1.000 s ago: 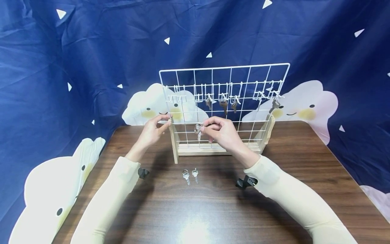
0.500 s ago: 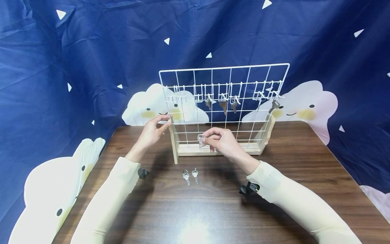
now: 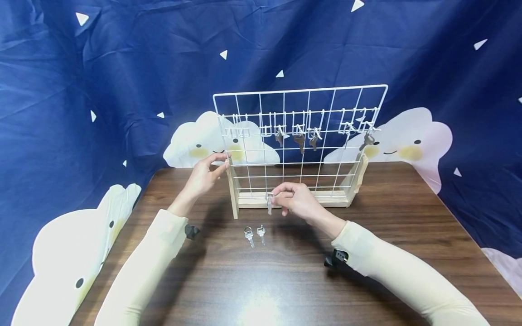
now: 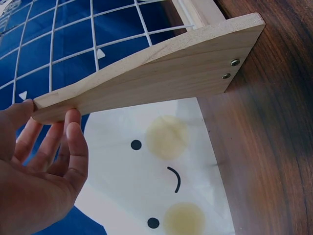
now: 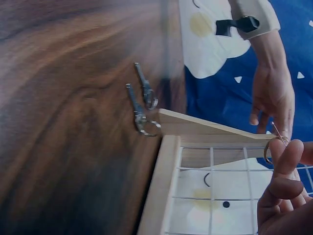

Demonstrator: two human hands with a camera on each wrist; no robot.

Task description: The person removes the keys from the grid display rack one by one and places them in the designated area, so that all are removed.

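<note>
A silver key with a ring (image 3: 269, 207) hangs from the fingertips of my right hand (image 3: 301, 200), which pinches it in front of the rack's lower wires. In the right wrist view its ring (image 5: 267, 152) shows beside the thumb, while most of the key is hidden. My left hand (image 3: 202, 178) holds the top end of the rack's wooden side piece (image 4: 156, 73) between thumb and fingers. Two more silver keys, a left one (image 3: 249, 236) and a right one (image 3: 261, 234), lie on the table before the white wire rack (image 3: 302, 163).
White hooks (image 3: 266, 131) line the upper part of the grid. Several keys hang there, including a brown key (image 3: 299, 142) and one at the far right (image 3: 368, 139). The rack's wooden base bar (image 3: 326, 200) stands on the brown table (image 3: 367, 271), with a blue curtain (image 3: 163, 54) behind.
My right hand has come down and toward me with the key, from the middle of the grid to its base. The left hand and the two lying keys have stayed put.
</note>
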